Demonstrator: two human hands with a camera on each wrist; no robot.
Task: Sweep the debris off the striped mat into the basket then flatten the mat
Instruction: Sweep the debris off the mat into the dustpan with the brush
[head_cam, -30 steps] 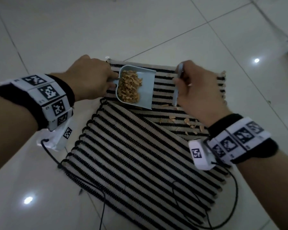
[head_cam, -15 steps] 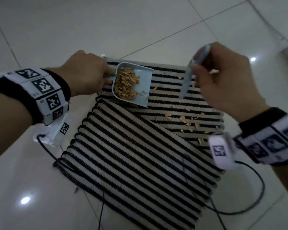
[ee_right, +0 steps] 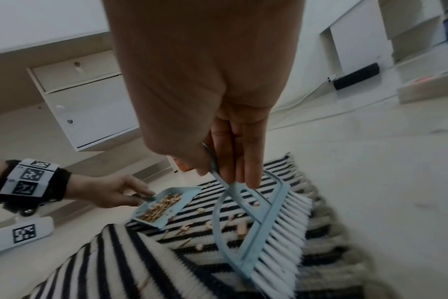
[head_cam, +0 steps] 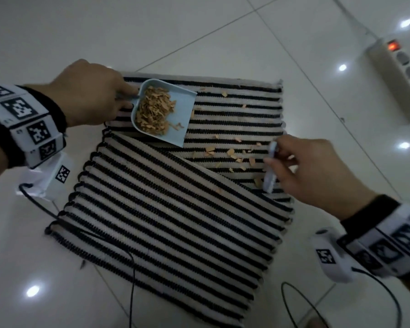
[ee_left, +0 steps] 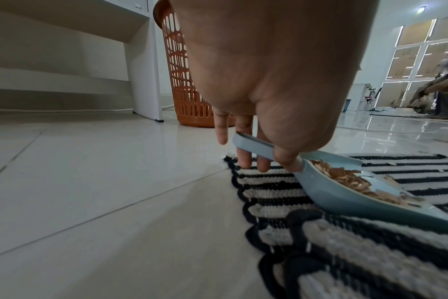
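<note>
Wood-chip debris (head_cam: 232, 154) lies scattered on the folded striped mat (head_cam: 175, 209), right hand (head_cam: 310, 171) gripping the brush (ee_right: 266, 228), left hand (head_cam: 90, 95) holding the loaded dustpan (head_cam: 173, 114); tilting it risks spilling chips back.

Pale glossy tile floor (head_cam: 175, 31), grout lines running diagonally, ceiling lights reflected as bright spots. Striped mat (head_cam: 166, 209) lies directly on it, near part folded over on itself at an angle, far part flat. White power strip (head_cam: 398, 74) on the floor to the right, well apart from the mat, red switch lit. Orange basket (ee_left: 184, 81) stands on the floor beyond the mat, beside a white cabinet (ee_left: 143, 70). Black cables (head_cam: 341, 301) trail across the tiles.
</note>
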